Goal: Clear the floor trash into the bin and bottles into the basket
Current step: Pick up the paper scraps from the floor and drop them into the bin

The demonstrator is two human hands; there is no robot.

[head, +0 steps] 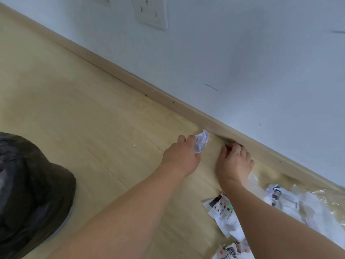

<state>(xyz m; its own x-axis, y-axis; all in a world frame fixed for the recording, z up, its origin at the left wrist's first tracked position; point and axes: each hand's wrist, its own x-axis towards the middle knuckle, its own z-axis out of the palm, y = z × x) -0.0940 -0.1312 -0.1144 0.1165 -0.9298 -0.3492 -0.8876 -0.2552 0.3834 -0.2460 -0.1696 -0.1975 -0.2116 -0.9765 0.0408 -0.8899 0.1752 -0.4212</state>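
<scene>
In the head view, your left hand (182, 156) was curled around a crumpled ball of white paper with faint print (201, 141), the fingers wrapped over its near side so that most of the ball stuck out beyond your knuckles, toward the pale wooden skirting board (130, 75). The ball sat close to the light wood-grain floor (84, 109); whether it touched the boards could not be told.

Your right hand (234, 161) was just beside the left, lower against the skirting board, with the fingers bent and the fingertips (226, 145) pinched together on a small bluish scrap (225, 144) at the foot of the board. The scrap was too small and blurred to say what it was.

Behind your right forearm lay the rest of the litter: a flat white printed packet with coloured dots (222, 208), a heap of clear and white plastic wrapping (298, 206) reaching to the skirting board, and another crumpled printed wrapper (231, 249) at the bottom edge. All of it rested on the floor, near to your right arm.

At the left edge, well apart from both hands, stood the bin lined with a black plastic bag (33, 184), only partly in view.

A white wall socket plate (150, 12) sat on the pale blue-white wall (242, 53) above.
</scene>
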